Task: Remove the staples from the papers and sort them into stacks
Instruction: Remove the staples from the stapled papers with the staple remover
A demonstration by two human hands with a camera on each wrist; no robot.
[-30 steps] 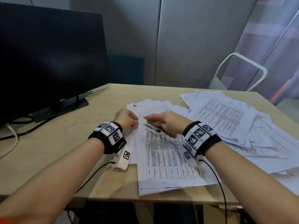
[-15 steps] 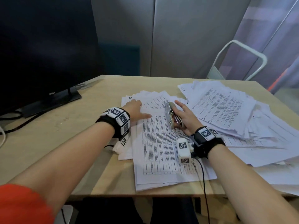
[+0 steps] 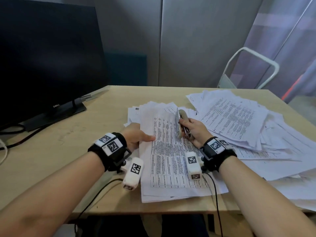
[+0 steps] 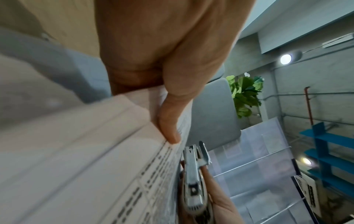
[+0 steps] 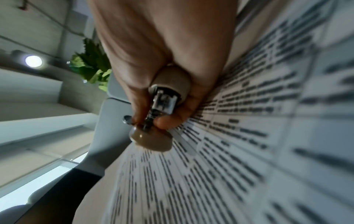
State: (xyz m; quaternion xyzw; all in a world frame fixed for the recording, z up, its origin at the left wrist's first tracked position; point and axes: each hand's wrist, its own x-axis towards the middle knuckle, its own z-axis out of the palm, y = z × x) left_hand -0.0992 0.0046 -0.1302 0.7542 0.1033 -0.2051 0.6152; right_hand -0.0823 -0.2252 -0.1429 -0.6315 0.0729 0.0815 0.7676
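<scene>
A printed packet of table-filled papers lies on top of the stack in front of me. My left hand pinches its left edge, thumb on top and the other fingers hidden beneath the sheet. My right hand, palm turned up, grips a silver and beige stapler-like tool just above the packet's upper right part. The tool stands on edge, nose pointing away from me. In the right wrist view its rear end sits between my curled fingers. No staple is visible.
A large loose pile of papers covers the table's right side. Fanned sheets lie under the packet. A dark monitor with stand and cables fills the left. A white chair frame stands behind the wooden table.
My right hand turned palm up and lifted the tool off the packet. My left hand slid from the top corner down the left edge and now pinches it.
</scene>
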